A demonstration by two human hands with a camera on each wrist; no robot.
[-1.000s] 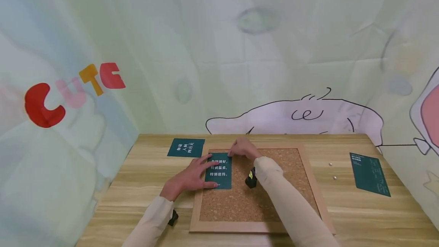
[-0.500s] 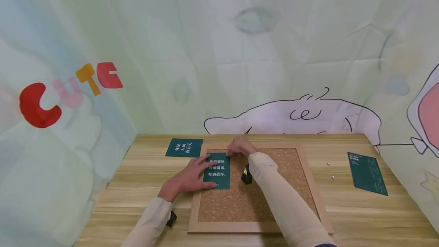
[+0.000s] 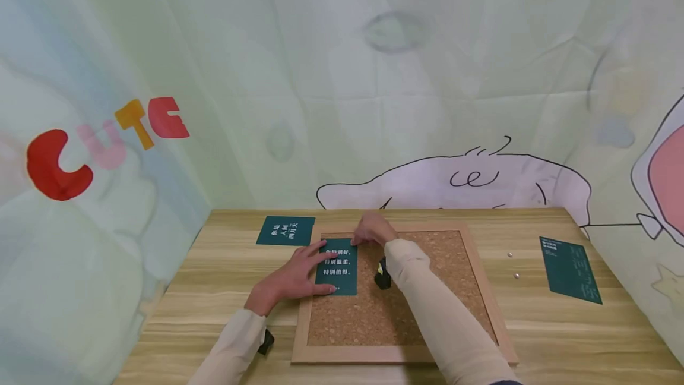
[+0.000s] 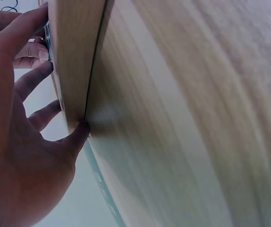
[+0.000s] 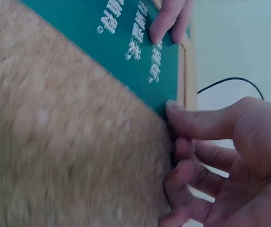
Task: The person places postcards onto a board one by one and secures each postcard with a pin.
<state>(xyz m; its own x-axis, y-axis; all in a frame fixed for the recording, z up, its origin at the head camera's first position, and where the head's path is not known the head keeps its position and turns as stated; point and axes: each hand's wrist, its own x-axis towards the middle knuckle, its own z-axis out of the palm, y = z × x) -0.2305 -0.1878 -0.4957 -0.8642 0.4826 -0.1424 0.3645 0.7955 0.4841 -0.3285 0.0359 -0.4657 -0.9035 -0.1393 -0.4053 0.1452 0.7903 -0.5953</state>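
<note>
**Head view: card stays pinned under both hands**

Head view shows little change over the last second: the left hand (image 3: 291, 278) still lies flat, fingers spread, on the green card (image 3: 338, 267) on the cork board (image 3: 406, 314). The right hand (image 3: 374, 229), fingers curled, presses the card's top corner, so placement continues.

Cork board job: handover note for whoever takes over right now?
Left hand: flat, fingers spread, pressing the green card onto the cork board.
Right hand: fingers curled at the card's top right corner; whether it holds a pin cannot be seen.
Card lies in the board's top left area.
Off the board: second card at top left, third card at right, two pins on the table.
Done: first card placed. Left: probably pin it, then the other two cards.
</note>
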